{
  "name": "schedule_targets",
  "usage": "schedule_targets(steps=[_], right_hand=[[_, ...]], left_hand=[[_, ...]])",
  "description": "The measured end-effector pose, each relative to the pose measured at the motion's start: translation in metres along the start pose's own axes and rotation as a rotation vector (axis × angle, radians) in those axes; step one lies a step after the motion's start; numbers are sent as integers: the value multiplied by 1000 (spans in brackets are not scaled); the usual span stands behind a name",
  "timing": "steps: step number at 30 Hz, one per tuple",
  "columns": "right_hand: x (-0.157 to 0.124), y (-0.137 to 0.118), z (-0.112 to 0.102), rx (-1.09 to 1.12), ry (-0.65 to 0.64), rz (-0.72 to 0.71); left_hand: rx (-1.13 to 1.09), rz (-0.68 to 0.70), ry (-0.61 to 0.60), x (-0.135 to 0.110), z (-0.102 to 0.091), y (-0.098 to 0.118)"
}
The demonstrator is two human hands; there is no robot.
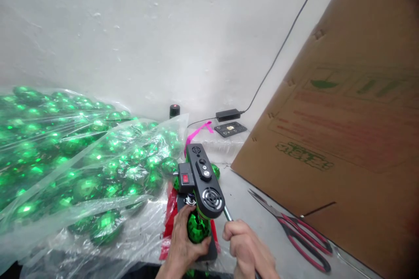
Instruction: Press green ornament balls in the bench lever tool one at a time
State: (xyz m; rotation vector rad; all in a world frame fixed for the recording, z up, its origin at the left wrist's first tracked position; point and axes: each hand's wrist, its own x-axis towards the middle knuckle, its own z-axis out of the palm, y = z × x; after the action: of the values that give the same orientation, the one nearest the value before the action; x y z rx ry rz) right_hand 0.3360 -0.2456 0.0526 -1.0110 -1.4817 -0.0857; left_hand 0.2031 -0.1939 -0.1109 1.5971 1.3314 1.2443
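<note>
My left hand (183, 237) is closed around a shiny green faceted ball (198, 226), with thumb and fingers on either side of it. The ball sits beneath the head of a small black benchtop machine (207, 183) with round vents and a red switch. My right hand (247, 244) is closed round the machine's metal lever (228, 213), just right of the head. Where the ball's top meets the machine is hidden by the head. Red plastic sheeting (169, 213) lies under the machine's black base.
A clear plastic bag (78, 157) full of green balls spreads on the left. Red-and-black scissors (294, 231) lie at right, beside a large cardboard box (334, 130). Behind the machine are a power adapter (228, 115), a dark phone (230, 129), a black cylinder (174, 111) and pink ribbon (197, 131).
</note>
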Motion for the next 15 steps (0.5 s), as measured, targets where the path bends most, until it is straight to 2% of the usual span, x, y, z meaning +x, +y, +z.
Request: schedule_targets(steps=[3,8,12,15], right_hand=[[-1,-1,2,-16,33,29],[-2,-1,8,21,42,-19],[-3,-3,12,35,93,33],[-4,-2,10,59,25,-4]], left_hand=[[11,24,2,0,0,-1],[31,59,2,-1,4,-8],[51,89,19,-3,7,-14],[62,91,13,-3,6,-13]])
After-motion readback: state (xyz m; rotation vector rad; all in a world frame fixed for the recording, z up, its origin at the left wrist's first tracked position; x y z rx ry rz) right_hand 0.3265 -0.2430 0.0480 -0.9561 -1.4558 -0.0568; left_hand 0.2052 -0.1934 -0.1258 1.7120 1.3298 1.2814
